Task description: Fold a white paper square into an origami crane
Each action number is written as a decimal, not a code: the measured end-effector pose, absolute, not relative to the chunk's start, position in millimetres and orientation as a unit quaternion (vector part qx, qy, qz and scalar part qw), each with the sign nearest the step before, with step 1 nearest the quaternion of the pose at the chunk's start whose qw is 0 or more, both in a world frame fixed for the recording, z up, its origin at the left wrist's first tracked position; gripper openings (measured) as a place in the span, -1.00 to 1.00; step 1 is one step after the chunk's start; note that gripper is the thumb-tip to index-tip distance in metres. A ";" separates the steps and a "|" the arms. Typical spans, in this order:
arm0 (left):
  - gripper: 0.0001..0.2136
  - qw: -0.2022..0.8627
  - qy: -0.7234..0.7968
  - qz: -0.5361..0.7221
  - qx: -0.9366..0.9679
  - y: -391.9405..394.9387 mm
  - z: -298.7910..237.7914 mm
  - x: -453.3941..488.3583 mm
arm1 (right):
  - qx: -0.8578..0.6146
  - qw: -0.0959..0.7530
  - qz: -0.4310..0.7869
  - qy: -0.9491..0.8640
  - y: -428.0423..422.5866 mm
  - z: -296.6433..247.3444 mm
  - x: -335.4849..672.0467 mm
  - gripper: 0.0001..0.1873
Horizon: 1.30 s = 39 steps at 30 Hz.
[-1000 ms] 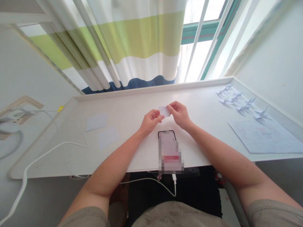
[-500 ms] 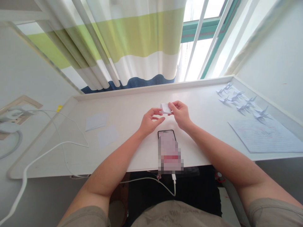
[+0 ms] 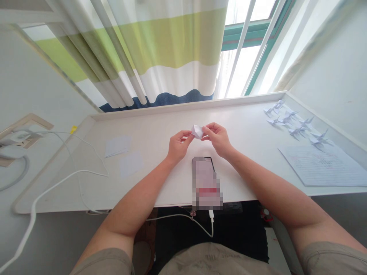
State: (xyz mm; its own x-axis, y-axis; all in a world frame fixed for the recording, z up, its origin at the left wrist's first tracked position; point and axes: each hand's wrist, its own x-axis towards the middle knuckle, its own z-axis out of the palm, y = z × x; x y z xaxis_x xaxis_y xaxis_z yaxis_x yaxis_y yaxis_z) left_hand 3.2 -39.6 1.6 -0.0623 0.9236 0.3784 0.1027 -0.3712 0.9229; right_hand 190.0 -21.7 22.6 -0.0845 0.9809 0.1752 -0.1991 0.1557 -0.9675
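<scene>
Paper (image 3: 197, 131) pinched at frame centre between left hand (image 3: 178, 145) and right hand (image 3: 218, 138) fingertips (both clamped on it), above phone (image 3: 206, 182).

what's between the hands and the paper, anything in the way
Nothing visible does. The left hand and right hand both pinch the paper directly, one on each side.

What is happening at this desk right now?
A person pinches a small folded white paper between the left hand and the right hand, just above the white desk. A phone lies near the wrists. Folded paper cranes sit at the far right beside a lined sheet; two blank squares lie on the left.
</scene>
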 end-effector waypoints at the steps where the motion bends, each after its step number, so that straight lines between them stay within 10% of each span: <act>1: -0.73 0.359 0.434 0.584 0.585 -40.0 2.6 3.1 | -0.379 0.560 0.520 -0.521 -21.0 22.4 191.0 -0.49; 23: -0.55 0.468 0.410 0.582 0.524 -40.0 13.8 -0.7 | -0.343 0.516 0.529 -0.579 -19.0 30.6 205.6 -0.64; 39: -0.64 0.477 0.397 0.540 0.568 -45.9 18.4 1.5 | -0.328 0.488 0.561 -0.582 -16.3 26.7 203.8 -0.39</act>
State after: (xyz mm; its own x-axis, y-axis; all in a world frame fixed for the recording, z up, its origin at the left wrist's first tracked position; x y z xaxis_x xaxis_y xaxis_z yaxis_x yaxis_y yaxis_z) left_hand 1.5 -45.9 18.4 0.1003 0.9671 0.2340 -0.0645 -0.2283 0.9714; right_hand 203.8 -16.3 26.7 -0.3079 0.9302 0.1998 -0.1658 0.1543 -0.9740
